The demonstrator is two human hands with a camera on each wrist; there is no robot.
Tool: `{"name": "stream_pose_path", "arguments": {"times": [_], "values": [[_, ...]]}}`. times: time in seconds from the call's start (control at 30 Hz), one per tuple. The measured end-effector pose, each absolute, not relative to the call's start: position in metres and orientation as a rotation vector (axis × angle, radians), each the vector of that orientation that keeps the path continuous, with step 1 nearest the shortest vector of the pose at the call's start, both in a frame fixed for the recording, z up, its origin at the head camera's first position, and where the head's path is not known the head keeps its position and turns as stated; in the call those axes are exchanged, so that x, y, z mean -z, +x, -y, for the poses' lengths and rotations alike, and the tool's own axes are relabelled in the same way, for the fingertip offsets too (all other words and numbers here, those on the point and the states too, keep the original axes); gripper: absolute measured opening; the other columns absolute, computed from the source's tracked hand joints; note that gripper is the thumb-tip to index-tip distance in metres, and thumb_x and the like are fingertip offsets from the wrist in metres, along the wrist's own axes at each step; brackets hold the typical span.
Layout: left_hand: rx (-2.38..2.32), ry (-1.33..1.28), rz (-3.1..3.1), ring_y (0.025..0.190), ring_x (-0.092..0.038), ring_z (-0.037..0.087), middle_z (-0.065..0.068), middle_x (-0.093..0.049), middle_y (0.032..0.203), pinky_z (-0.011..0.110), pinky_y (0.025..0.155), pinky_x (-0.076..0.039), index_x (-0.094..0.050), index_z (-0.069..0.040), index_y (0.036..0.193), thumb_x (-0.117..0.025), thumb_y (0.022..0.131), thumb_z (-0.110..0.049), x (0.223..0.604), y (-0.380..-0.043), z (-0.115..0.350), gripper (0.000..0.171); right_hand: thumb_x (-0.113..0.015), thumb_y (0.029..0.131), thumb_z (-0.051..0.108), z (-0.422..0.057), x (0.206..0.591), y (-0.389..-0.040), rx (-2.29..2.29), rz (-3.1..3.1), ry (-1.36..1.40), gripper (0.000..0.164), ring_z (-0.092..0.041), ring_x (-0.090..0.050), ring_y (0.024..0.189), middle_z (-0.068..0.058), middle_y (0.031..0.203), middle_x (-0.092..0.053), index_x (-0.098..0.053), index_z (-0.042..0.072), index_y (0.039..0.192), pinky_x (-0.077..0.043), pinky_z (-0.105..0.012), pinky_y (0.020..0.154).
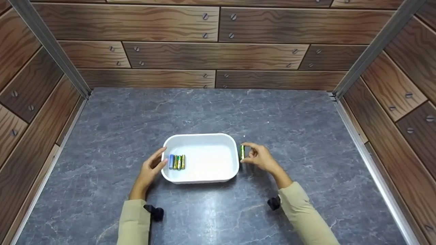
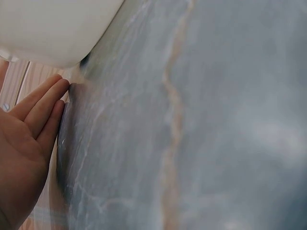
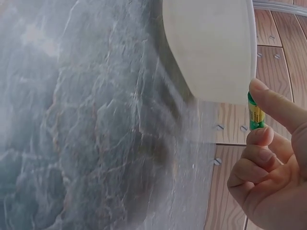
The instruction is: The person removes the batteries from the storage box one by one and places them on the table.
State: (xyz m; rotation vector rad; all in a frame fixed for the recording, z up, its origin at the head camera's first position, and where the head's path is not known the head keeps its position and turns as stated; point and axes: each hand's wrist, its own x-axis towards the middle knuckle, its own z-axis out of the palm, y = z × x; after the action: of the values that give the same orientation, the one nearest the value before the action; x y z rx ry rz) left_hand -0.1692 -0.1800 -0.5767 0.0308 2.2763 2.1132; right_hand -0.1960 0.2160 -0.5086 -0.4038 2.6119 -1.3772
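Note:
A white rectangular tub (image 1: 204, 177) sits on the table between both hands. At its left end lie a blue battery (image 1: 171, 161) and three green-and-gold batteries (image 1: 179, 162), side by side. My left hand (image 1: 150, 172) is at the tub's left rim, its thumb reaching over the edge near the blue battery. In the left wrist view, straight fingers (image 2: 45, 103) lie close to the tub's underside. Just outside the right rim, my right hand (image 1: 260, 157) pinches a green-and-gold battery (image 3: 255, 112) by its two ends between thumb and fingertip, with the other fingers curled.
The grey marbled tabletop (image 1: 204, 112) extends around the tub. Wood-patterned walls (image 1: 218, 56) with metal corner posts (image 1: 51, 47) enclose it at the back and sides. A black wrist camera (image 1: 156, 213) sticks out from the left sleeve, another camera (image 1: 273, 203) from the right.

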Motion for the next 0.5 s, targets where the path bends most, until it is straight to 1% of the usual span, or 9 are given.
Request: {"name": "stream_pose_path", "arguments": {"times": [0.23,0.5], "values": [[-2.12,0.024,-2.267,0.105,-0.059,-0.005,0.027,-0.055,0.137,0.013,0.089,-0.048,-0.047,-0.001,0.141,-0.06,0.093,-0.003,0.576,-0.169,0.18,0.05,-0.081,0.074,0.005,-0.222,0.515,-0.198,1.318,-2.617,-0.343,0.057,-0.003,-0.038,0.054,0.006,0.06,-0.042,-0.058,-0.007,0.125,-0.032,-0.016,0.051],[-2.114,0.013,-2.278,0.107,-0.06,-0.001,0.026,-0.056,0.136,0.013,0.09,-0.048,-0.048,-0.002,0.14,-0.06,0.092,-0.003,0.576,-0.169,0.18,0.049,-0.081,0.073,0.003,-0.227,0.526,-0.201,1.261,-2.623,-0.314,0.056,-0.006,-0.038,0.053,0.005,0.059,-0.043,-0.059,-0.007,0.123,-0.031,-0.017,0.05]]}}
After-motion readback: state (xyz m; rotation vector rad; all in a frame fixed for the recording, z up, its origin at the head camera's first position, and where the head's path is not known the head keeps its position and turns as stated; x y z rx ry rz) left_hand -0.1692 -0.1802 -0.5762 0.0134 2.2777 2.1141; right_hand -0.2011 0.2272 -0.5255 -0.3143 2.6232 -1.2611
